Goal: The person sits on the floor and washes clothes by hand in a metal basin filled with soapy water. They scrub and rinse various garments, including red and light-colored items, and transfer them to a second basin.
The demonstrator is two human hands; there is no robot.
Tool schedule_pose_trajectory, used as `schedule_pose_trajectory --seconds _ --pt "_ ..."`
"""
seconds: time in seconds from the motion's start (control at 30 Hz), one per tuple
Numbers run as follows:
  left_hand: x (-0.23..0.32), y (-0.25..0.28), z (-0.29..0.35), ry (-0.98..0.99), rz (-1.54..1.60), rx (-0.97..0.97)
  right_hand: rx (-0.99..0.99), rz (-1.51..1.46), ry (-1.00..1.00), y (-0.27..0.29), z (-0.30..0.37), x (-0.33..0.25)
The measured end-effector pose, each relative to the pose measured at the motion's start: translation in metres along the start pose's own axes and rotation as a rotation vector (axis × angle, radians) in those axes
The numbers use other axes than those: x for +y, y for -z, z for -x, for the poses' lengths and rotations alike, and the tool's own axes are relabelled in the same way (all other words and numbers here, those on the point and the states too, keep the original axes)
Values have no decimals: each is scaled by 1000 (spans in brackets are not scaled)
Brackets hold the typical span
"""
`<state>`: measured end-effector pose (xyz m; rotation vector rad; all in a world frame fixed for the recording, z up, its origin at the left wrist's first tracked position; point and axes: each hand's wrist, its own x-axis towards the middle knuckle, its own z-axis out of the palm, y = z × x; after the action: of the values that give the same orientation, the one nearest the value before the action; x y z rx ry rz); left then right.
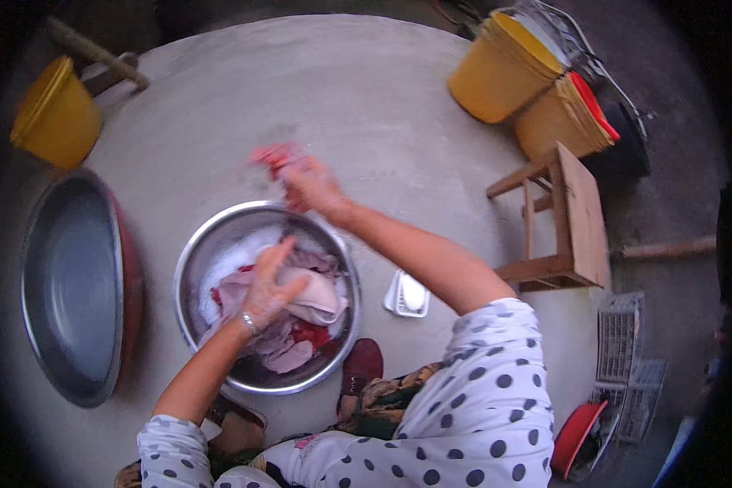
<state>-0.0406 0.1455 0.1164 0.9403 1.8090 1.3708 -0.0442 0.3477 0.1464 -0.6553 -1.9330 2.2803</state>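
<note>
We see the person bent over a round steel basin that stands near the middle of the concrete floor, just in front of their feet. The left hand reaches down into the basin with its grip open, fingers spread and resting on a heap of wet pink and white laundry lying in soapy water. The right hand is raised over the far rim of the basin, its grip clenched around a red cloth, which is blurred.

Just right of the basin lies a white soap dish with a pale bar in it. Beyond that stands a small wooden stool. Toward the left edge of the floor sits a large shallow metal tub, with a yellow bucket behind it at the far left. Two more yellow buckets stand at the far right, one capped by a red lid.
</note>
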Motion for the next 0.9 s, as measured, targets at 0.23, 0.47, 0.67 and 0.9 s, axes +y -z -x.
schedule_pose_trajectory --seconds 0.23,0.47,0.67,0.9 --pt "-9 -17 27 -178 -468 -244 386 150 -56 97 -23 6" --pt "-37 -30 17 -300 -498 -41 594 768 -239 196 -25 93" --pt "-7 3 10 56 12 191 619 1073 -333 184 -11 96" --pt "36 43 7 76 209 297 669 1339 70 169 -2 110"
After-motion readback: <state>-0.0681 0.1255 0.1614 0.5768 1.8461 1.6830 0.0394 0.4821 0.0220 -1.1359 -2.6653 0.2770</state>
